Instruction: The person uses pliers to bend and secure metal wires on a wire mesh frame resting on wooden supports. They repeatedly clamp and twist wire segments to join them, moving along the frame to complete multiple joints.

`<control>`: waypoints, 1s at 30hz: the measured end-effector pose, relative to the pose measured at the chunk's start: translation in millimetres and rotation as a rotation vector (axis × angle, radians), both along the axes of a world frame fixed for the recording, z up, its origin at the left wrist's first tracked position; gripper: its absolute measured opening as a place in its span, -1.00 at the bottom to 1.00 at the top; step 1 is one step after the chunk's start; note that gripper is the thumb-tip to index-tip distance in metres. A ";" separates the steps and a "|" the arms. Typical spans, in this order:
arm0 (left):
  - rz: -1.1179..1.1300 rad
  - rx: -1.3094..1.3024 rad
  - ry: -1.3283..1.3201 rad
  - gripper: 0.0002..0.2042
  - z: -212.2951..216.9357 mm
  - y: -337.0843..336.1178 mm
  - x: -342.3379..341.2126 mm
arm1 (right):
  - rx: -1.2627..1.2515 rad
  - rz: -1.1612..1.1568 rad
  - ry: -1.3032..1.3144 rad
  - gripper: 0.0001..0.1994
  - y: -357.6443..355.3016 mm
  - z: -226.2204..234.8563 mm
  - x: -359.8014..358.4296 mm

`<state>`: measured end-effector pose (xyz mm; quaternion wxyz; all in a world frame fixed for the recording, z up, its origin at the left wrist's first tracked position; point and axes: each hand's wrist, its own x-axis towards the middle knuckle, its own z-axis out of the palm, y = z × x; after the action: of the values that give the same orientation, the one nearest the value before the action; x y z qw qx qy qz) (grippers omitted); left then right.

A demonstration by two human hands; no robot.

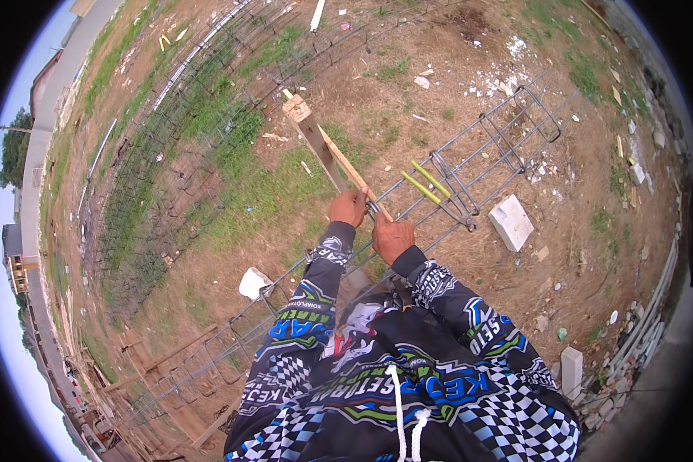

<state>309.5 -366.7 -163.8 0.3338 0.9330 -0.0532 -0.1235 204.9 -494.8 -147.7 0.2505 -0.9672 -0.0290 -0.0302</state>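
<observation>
A long rebar cage (485, 138) with square stirrups lies across the ground from lower left to upper right. My left hand (349, 208) grips one of its bars where a wooden trestle (316, 138) crosses under it. My right hand (391, 237) is closed just beside it on the cage, over a small dark tool or tie that I cannot make out. A pair of pliers with yellow-green handles (426, 185) rests on the cage just beyond my hands. Patterned sleeves cover both forearms.
A white block (511, 222) lies right of the cage, another white block (571, 369) at lower right. A pale stone (253, 282) sits left of the cage. More rebar cages (169, 154) lie on the grass to the left. Rubble lines the right edge.
</observation>
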 end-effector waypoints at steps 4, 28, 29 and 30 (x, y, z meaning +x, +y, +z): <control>0.123 -0.162 0.249 -0.36 2.3 -0.9 -14.5 | 0.107 -0.023 -0.137 -0.89 -1.4 -3.9 -9.7; 0.014 -0.072 0.183 -0.39 -7.6 -0.2 -11.6 | 0.291 -0.072 0.036 -0.85 0.2 18.0 -16.7; 0.003 -0.070 0.172 -0.40 -6.9 0.7 -11.4 | 0.285 -0.041 0.045 -0.85 -1.6 20.0 -15.2; -0.009 -0.070 0.166 -0.41 -6.1 0.8 -13.0 | 0.278 -0.012 0.058 -0.86 -4.3 23.2 -13.7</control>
<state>296.5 -365.8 -169.9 0.3689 0.9071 -0.0340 -0.1998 191.2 -499.1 -124.4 0.3826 -0.9238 -0.0116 -0.0076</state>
